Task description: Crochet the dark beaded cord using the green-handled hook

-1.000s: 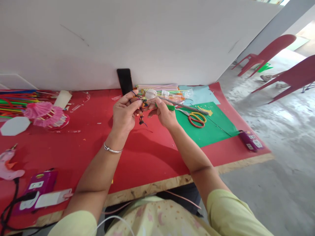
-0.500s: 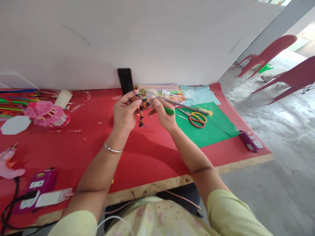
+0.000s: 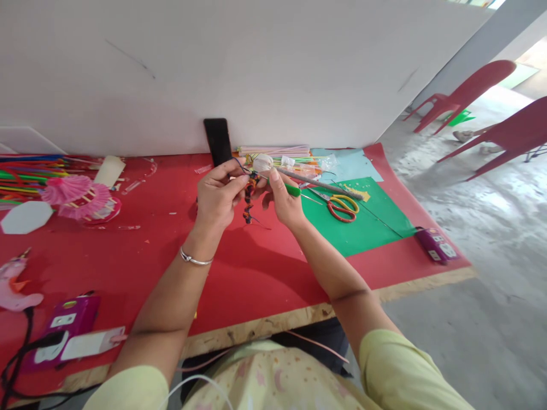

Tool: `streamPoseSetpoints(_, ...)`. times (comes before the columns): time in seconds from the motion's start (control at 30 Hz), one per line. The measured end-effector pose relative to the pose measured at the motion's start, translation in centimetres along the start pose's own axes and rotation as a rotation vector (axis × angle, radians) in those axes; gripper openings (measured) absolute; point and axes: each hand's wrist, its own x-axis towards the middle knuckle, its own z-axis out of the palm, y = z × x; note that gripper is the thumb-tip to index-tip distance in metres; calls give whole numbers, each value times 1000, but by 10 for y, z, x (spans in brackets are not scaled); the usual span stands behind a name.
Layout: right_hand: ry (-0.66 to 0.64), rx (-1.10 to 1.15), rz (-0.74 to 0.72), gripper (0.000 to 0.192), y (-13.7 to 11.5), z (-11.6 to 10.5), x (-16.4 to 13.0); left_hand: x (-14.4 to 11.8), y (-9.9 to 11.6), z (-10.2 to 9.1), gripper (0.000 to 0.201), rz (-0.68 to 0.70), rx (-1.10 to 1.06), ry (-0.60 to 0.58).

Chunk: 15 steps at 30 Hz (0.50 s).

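Near edge, left: purple box (image 3: 68,324) with black cable (image 3: 17,364). Mid-table, above red mat (image 3: 149,256): left hand (image 3: 217,196) pinching top of twisted multicolour cord (image 3: 248,200), cord hanging down between both hands. Right hand (image 3: 284,199) gripping green-handled tool (image 3: 293,190), tip at the cord's top. Just right, on green sheet (image 3: 367,228): scissors (image 3: 342,206); small purple box (image 3: 436,244) at mat's right edge. Far left: pink paper umbrellas (image 3: 77,196), straws (image 3: 29,173). Back, against white wall (image 3: 273,68): black phone (image 3: 217,140).

Craft workshop: scissors (image 3: 342,206), straws (image 3: 29,173), coloured paper (image 3: 363,228).
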Motion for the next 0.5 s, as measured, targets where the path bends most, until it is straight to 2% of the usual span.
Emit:
streamPoseSetpoints(0.13, -60, 93, 81, 63, -1, 3, 0, 1, -4, 2, 60, 51, 40, 29)
streamPoseSetpoints(0.3, -47, 89, 11, 61, 0, 6, 0, 0, -7, 1, 91, -50, -9, -12)
streamPoseSetpoints(0.5, 7, 89, 18, 65, 3, 5, 2, 1, 0, -5, 102, -143, -50, -48)
